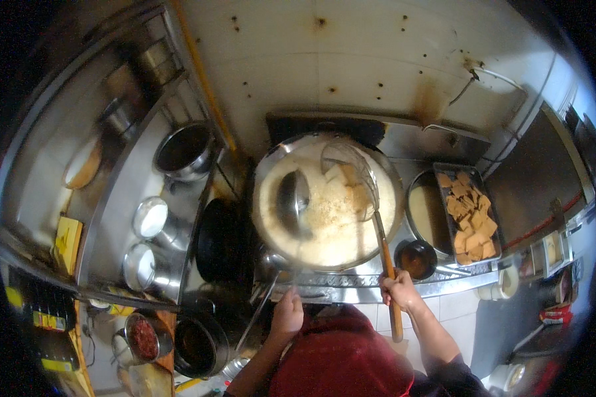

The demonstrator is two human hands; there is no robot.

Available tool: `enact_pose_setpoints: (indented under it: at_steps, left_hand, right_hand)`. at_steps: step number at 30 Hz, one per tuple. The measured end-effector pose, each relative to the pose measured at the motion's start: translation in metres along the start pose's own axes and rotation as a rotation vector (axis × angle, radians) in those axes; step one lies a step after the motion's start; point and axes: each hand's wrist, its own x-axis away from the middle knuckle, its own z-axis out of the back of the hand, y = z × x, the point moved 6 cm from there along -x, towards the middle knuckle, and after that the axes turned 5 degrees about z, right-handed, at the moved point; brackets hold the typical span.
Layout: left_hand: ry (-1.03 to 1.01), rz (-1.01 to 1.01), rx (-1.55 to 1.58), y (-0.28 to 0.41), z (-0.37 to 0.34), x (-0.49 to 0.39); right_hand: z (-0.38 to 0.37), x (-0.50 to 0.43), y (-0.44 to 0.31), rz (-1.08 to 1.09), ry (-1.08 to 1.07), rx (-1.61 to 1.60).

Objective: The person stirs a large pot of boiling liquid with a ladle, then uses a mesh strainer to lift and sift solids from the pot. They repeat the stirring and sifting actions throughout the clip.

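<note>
My right hand (400, 292) grips the wooden handle of a wire-mesh skimmer (363, 168), whose basket hangs over a large wok (400, 183). Several pale brown-edged pieces, apparently tofu (345, 174), lie in the mesh. Foamy, pale yellow bubbling liquid (328, 243) fills most of the wok. A metal ladle (294, 198) dips into the foam on the left side. Its blurred handle runs down to my left hand (287, 313), which is closed around the end at the front edge of the stove.
Right of the wok stand a pot (427, 213) of yellowish liquid, a metal tray (494, 248) of brown slabs and a small dark bowl (415, 259). Metal pots (140, 265) line the left counter. A dark pot (201, 345) sits low at left, near a long thin rod (258, 315).
</note>
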Motion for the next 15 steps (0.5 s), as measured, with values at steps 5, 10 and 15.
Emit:
enact_pose_setpoints:
  at_steps: [5, 10, 15]
  left_hand:
    - [-0.01, -0.038, 0.146, -0.019, -0.021, -0.028]
    - [0.001, -0.031, 0.233, -0.042, -0.035, -0.036]
    - [0.032, -0.028, 0.159, -0.042, -0.03, -0.034]
  right_hand:
    - [-0.009, 0.003, -0.009, 0.015, -0.045, 0.012]
    - [-0.015, -0.001, -0.015, 0.054, -0.037, 0.19]
    - [-0.017, -0.011, -0.019, 0.104, 0.03, 0.334]
